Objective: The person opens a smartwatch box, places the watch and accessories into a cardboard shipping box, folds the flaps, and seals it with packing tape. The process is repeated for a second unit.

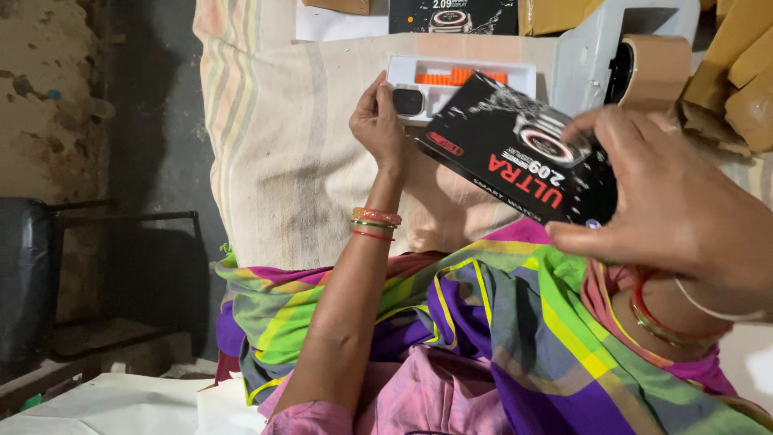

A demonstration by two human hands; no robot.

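Nearest to us, our right hand (676,209) has its grip clamped on a black box lid (519,153), thumb under the near edge and fingers over the far corner. The lid is tilted and held up off the cloth, well clear of the tray, its printed face turned towards us. It overlaps the tray's right end from this view, so we cannot tell whether anything sits beneath that part.

A little farther out, our left hand (378,121) reaches across the lap, bangles at the wrist. Its fingers are closed lightly around a dark square watch body (408,101), which lies at the left end of the white tray (463,68), either just seated in its recess or held at its edge; the fingers hide which.

Beyond that, an orange strap (459,77) lies along the tray's upper compartment. The tray rests on a pale striped cloth (282,145) spread over the worktop.

We judge the packing to be near its middle: strap in place, watch body at or in its slot, lid in hand but not yet over the tray. Closing the box remains.

Farthest off stand a roll of brown tape (652,68), cardboard cartons (745,72), and another black box (451,16) at the top edge.
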